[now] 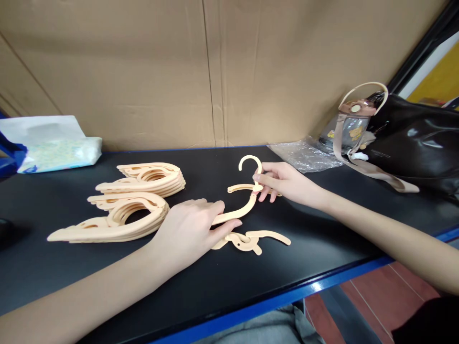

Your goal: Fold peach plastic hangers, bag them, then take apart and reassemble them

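Observation:
A cream plastic folding hanger [242, 211] is held between my two hands, its curved hook pointing up. My left hand [195, 222] grips one arm of it, thumb below and fingers above. My right hand [278, 179] pinches it at the joint under the hook, and part of the joint is hidden by the fingers. Just behind lies another cream curved piece [238, 188], partly covered by my right hand. In front of my left thumb, loose cream hanger parts [245, 241] rest on the black table.
Two stacks of folded cream hangers, a rear stack [158, 179] and a front stack [143, 227], lie left of my left hand. A tissue pack [64, 153] sits at the back left. Clear plastic wrap [304, 155], a strapped water bottle [349, 126] and a black bag [419, 143] occupy the right.

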`<state>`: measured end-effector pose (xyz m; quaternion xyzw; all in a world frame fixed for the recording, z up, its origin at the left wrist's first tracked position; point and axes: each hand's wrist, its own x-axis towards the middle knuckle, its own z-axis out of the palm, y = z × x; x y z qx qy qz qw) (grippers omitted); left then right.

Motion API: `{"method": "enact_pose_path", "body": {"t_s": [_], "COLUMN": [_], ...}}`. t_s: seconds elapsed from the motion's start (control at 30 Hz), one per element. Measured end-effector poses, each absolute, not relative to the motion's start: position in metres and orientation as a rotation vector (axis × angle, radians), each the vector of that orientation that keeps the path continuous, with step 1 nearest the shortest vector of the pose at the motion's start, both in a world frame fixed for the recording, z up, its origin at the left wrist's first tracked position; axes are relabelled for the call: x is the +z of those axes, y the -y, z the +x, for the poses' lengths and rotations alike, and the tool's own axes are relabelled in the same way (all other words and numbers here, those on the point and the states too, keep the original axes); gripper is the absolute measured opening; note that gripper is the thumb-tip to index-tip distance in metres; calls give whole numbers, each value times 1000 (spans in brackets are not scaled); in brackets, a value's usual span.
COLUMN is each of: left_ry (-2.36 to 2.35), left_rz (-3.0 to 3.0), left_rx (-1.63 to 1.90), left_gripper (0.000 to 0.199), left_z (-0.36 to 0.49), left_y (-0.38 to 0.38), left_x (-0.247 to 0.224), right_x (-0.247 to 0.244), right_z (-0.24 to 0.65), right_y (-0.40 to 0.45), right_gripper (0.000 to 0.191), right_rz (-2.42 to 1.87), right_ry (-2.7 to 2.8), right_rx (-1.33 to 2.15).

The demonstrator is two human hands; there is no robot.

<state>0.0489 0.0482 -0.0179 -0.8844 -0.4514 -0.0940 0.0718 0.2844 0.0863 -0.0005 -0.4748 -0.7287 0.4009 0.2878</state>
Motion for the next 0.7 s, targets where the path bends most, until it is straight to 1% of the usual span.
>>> {"method": "enact_pose_path", "body": {"t_s": [0.2, 0.47, 0.53, 0.7], "left_ry": [1299, 1227, 1196, 1023], "left_rz": [-2614, -2646, -2661, -2788], "left_rx": [-368, -463, -483, -570], "left_gripper": [42, 24, 25, 35], "left_z": [48, 45, 45, 46], "left_y": [-47, -45, -45, -46], "left_x": [-20, -22, -22, -22], "right_x": [0, 2, 2, 4], "right_z": [283, 279, 277, 274], "right_y": [-84, -76, -73, -66], "right_gripper": [23, 22, 22, 24], "right_rz": [-1206, -1155, -1108, -1012], "right_ry": [1939, 1923, 1923, 1947], "right_rx": [1167, 1183, 1229, 1342]}}
